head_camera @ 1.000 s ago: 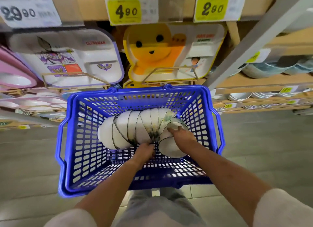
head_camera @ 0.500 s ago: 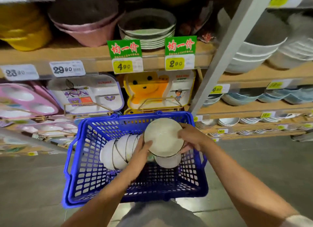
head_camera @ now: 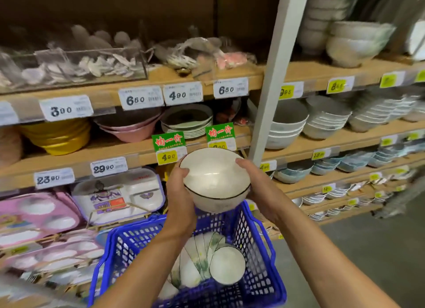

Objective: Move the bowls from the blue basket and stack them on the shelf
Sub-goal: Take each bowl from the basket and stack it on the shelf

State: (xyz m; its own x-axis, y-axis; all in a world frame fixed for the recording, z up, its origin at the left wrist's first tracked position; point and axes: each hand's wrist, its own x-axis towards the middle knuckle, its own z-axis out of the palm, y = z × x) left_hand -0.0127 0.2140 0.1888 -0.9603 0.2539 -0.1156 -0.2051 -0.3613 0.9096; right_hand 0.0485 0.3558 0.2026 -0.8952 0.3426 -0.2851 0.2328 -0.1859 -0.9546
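While hands [head_camera: 181, 197] grip bowl [head_camera: 212, 174], basket [head_camera: 258, 250] bottom cropped

A single wide-angle head camera is looking forward and slightly downward, facing the shelf [head_camera: 110, 147] from close by, with the blue basket [head_camera: 257, 250] lying low in frame.

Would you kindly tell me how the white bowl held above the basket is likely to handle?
The bowl shows a glossy highlight, so it is probably glazed and slippery; the left hand and right hand clasp its sides. It looks like rigid ceramic, likely fragile if dropped. Round-walled, it may roll if laid sideways, as the bowls in the basket lie.
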